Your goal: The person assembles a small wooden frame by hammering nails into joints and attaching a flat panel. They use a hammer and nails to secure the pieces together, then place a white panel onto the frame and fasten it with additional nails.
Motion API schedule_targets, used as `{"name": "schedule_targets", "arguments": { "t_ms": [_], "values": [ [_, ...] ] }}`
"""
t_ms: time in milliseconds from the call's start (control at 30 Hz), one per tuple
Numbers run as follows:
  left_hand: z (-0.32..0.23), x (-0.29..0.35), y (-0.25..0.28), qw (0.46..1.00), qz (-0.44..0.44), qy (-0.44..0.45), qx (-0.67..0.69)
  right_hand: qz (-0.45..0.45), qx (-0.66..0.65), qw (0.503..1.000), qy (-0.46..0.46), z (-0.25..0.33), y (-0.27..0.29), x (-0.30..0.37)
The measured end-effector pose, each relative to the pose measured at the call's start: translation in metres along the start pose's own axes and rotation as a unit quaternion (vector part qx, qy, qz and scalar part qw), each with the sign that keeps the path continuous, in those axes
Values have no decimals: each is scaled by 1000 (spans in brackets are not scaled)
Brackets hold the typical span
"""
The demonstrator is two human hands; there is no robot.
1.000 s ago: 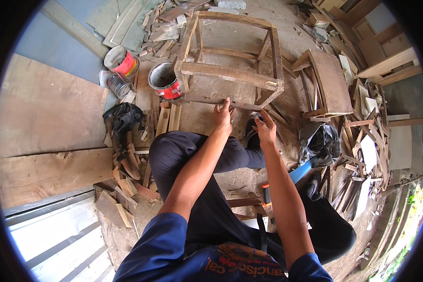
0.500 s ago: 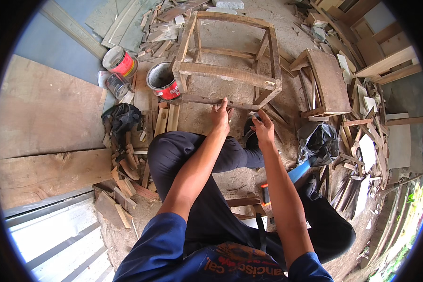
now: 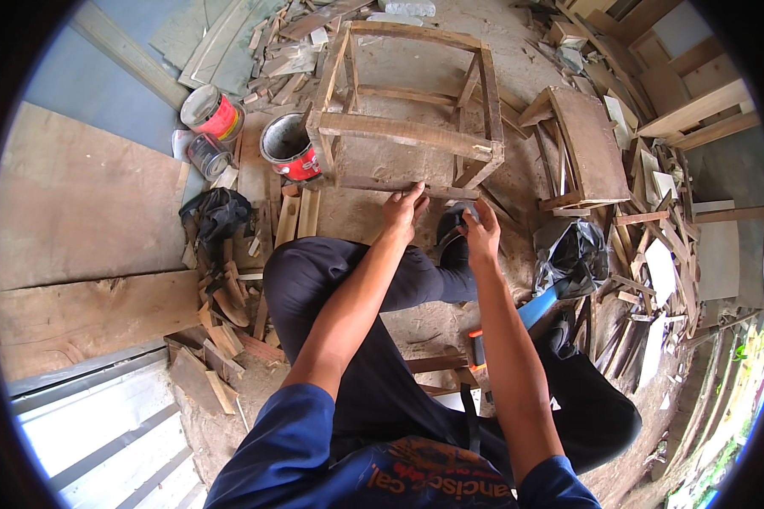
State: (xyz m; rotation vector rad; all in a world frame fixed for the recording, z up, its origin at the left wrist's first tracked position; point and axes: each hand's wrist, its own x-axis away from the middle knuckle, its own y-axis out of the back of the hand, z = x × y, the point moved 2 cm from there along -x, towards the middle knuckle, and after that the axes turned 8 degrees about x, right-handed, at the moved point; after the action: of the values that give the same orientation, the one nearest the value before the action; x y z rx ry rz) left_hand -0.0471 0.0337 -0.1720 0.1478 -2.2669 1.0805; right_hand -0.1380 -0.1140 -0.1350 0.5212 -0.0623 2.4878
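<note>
A narrow dark wooden strip lies crosswise before me, just on the near side of a wooden stool-like frame. My left hand is closed around the strip near its middle, thumb on top. At the strip's right end, my right hand has thumb and fingers curled close to the wood. Whether those fingers grip it or only touch it is hard to see. The frame stands on the floor beyond both hands, made of posts and rails in worn brown wood.
Two red paint cans and a grey tin stand or lie at left. A small wooden box-like piece sits right of the frame, near a black plastic bag. Wood scraps pile along the right. An orange-and-black handle shows beside my right forearm.
The strip has shifted slightly to the right relative to the frame. My left hand has moved a little right along with it, and my right hand stays at its end.
</note>
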Motion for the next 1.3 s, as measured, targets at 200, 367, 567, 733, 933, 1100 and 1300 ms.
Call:
{"name": "schedule_targets", "arguments": {
  "t_ms": [200, 367, 567, 733, 933, 1100, 1300],
  "values": [
    [2, 2, -4, 1000, -21, -11, 14, 4, 17, 1000, 23, -7, 2, -4],
    [-3, -3, 2, 999, -29, -23, -9, 29, 14, 999, 11, -5, -6, 0],
    [-5, -3, -2, 999, -27, -32, 6, 26, 14, 999, 22, -9, -5, -3],
    [-4, 4, -8, 998, -40, -37, 16, 6, 18, 999, 28, -13, -1, -10],
    [-6, 0, -6, 998, -35, -45, 20, -14, 28, 999, 21, -11, -9, -10],
    [-9, 2, -8, 999, -29, -36, 25, 9, 41, 999, 24, -14, -9, -10],
    [-11, 5, -9, 998, -61, -21, 17, -1, 21, 999, 39, -13, -14, -4]
  ]
}}
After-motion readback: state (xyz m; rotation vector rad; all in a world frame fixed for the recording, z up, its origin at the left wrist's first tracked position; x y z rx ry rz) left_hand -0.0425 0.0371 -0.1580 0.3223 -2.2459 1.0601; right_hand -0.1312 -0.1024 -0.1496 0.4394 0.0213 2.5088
